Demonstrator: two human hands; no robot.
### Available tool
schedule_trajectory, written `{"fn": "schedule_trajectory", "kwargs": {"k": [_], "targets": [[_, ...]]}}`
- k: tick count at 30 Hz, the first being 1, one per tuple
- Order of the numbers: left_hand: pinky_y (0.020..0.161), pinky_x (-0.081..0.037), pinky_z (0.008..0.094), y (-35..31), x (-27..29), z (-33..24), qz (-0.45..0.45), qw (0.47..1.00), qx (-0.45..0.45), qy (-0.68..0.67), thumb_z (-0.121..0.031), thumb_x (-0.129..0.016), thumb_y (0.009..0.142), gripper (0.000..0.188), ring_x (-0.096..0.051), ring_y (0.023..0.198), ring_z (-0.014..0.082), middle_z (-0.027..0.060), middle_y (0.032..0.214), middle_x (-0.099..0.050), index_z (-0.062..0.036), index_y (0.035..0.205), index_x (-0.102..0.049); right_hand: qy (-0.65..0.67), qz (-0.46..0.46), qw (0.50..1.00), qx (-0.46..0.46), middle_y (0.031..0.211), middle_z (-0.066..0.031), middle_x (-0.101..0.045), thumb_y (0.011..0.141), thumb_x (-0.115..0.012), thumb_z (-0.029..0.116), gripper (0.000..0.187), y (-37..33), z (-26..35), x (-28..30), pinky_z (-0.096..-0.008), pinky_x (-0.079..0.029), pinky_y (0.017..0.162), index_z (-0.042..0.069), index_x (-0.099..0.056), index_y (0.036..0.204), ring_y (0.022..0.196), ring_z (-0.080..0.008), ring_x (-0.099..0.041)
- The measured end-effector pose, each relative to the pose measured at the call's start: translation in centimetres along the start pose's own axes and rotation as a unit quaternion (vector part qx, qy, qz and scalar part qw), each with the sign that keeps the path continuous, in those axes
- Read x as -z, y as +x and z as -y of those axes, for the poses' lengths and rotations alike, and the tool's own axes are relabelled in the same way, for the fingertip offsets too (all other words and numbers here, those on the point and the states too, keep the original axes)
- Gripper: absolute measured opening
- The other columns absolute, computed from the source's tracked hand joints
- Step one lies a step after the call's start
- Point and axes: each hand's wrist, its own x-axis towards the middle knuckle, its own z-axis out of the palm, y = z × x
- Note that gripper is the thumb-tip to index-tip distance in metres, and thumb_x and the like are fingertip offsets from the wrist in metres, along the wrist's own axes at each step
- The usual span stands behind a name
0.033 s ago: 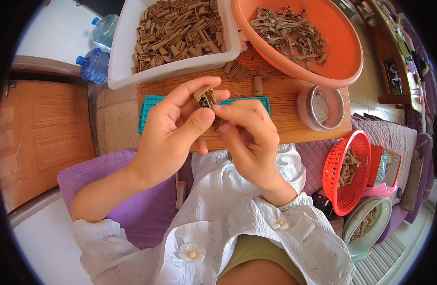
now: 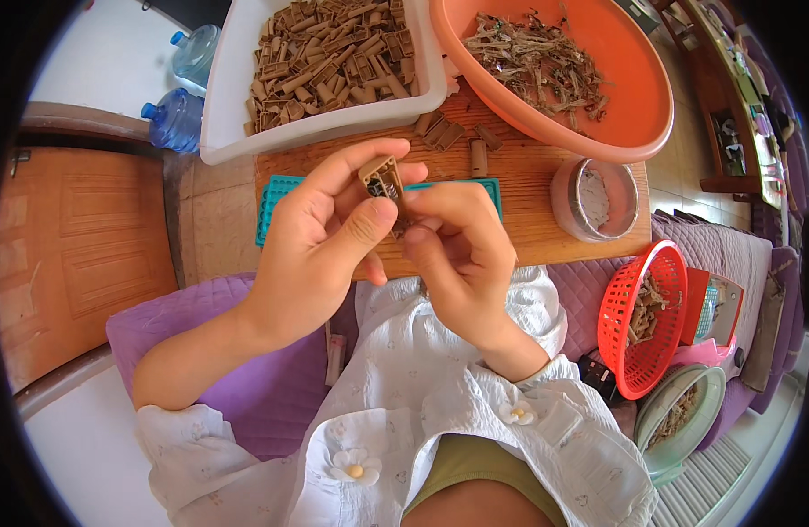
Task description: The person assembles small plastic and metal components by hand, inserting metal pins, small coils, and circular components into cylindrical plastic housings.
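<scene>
Above the wooden table's near edge, my left hand [image 2: 312,241] grips a small brown plastic casing [image 2: 380,169] between thumb and fingers. Its hollow side faces me, with small dark and metallic parts inside. My right hand [image 2: 468,268] is closed, thumb and index finger pressed against the casing's lower right side. Whether a tiny part sits between those fingertips is hidden. Behind my hands lies a teal tray with small compartments [image 2: 277,191], partly covered by them. Several loose brown casings [image 2: 443,134] rest on the table beyond.
A white bin [image 2: 215,105] heaped with brown casings stands at the back. Beside it, an orange basin [image 2: 659,123] holds thin stringy parts. A clear tub [image 2: 569,206] sits at the table's right. Right of me are a red basket [image 2: 615,307] and a pale green basin [image 2: 707,422].
My right index finger has shifted slightly right and down along the casing, showing more of its inside. My left hand keeps its hold in nearly the same place.
</scene>
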Motion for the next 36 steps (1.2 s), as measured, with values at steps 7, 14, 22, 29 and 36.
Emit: {"fn": "schedule_trajectory", "kwargs": {"k": [7,14,22,29,36], "targets": [[0.056,-0.051,0.0202,0.0,-0.2,0.4,-0.029,0.998,-0.039,-0.048,-0.017,-0.044,0.086,0.038,-0.056,0.090,0.0160,0.0134,0.113,-0.047,-0.0058,0.119,-0.030,0.193,-0.044,0.978,-0.062,0.101,-0.0089,-0.043,0.074,-0.048,-0.012,0.037,-0.7,-1.2,-1.6,-0.0203,-0.045,0.064,0.000,-0.041,0.108,0.084,-0.0127,-0.053],[0.072,-0.052,0.0277,0.5,0.4,0.2,-0.001,0.987,0.023,-0.158,-0.016,-0.039,0.088,0.031,-0.055,0.095,0.0200,0.0130,0.115,-0.046,-0.0096,0.117,-0.030,0.248,0.012,0.965,-0.084,0.108,-0.0121,-0.038,0.076,-0.044,-0.013,0.045,-0.5,-1.0,-1.4,-0.0231,-0.046,0.072,0.001,-0.027,0.116,0.095,-0.0161,-0.051],[0.077,-0.048,0.0303,0.3,0.1,0.2,0.011,0.994,0.034,-0.102,-0.017,-0.042,0.088,0.033,-0.054,0.096,0.0201,0.0121,0.114,-0.048,-0.0089,0.118,-0.032,0.230,0.004,0.971,-0.060,0.107,-0.0122,-0.040,0.070,-0.044,-0.013,0.048,-0.1,-1.4,-0.8,-0.0262,-0.045,0.076,0.001,-0.029,0.114,0.095,-0.0165,-0.049],[0.081,-0.044,0.0284,0.1,0.3,1.4,0.032,0.999,-0.032,0.007,-0.014,-0.046,0.086,0.032,-0.052,0.098,0.0172,0.0110,0.112,-0.049,-0.0043,0.115,-0.039,0.285,-0.007,0.951,-0.123,0.104,-0.0097,-0.041,0.066,-0.049,-0.012,0.054,-0.2,-0.9,-0.7,-0.0271,-0.042,0.081,0.002,-0.030,0.115,0.093,-0.0152,-0.047],[0.087,-0.037,0.0252,-0.4,-0.5,2.6,0.011,0.996,-0.075,0.054,-0.006,-0.045,0.085,0.027,-0.047,0.101,0.0141,0.0089,0.107,-0.051,-0.0004,0.112,-0.043,0.122,-0.012,0.987,-0.105,0.097,-0.0042,-0.044,0.065,-0.056,-0.009,0.051,-0.3,-2.2,-1.0,-0.0238,-0.045,0.071,0.004,-0.039,0.111,0.081,-0.0104,-0.049]]}}
